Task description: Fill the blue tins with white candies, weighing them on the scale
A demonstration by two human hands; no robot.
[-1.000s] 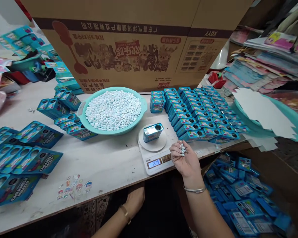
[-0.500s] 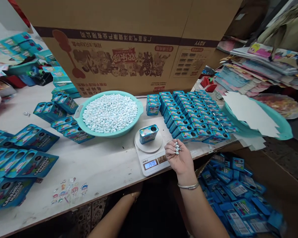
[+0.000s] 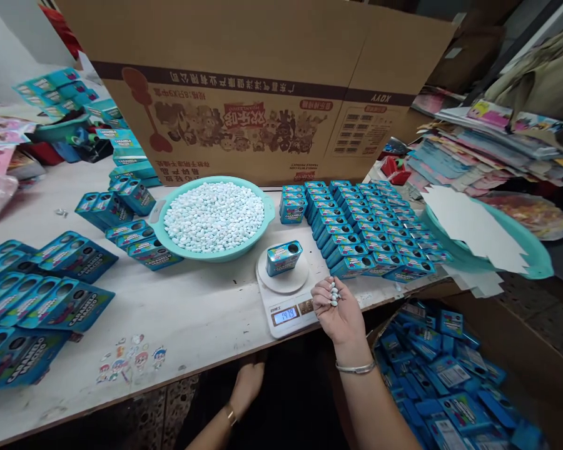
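Note:
My right hand (image 3: 334,312) is closed palm-up around several small white candies (image 3: 334,294), just right of a white digital scale (image 3: 274,294). On the scale's round plate stands one blue candy box (image 3: 283,259) with a dark round spot on top; the display looks like 147.9. My left hand (image 3: 249,378) rests low in front of my lap by the table edge, its fingers hidden. Behind the scale, a turquoise basin (image 3: 211,255) holds a heap of pale white and blue candies (image 3: 216,215).
Rows of upright blue boxes (image 3: 356,231) stand right of the scale. More blue boxes (image 3: 70,269) are at the left. A large carton (image 3: 263,37) blocks the back. An open carton of blue boxes (image 3: 450,375) sits below, right. White card (image 3: 473,225) lies over another basin.
My left hand has come further into view from under the table edge. My right hand keeps its hold on the candies, and the camera view has shifted slightly.

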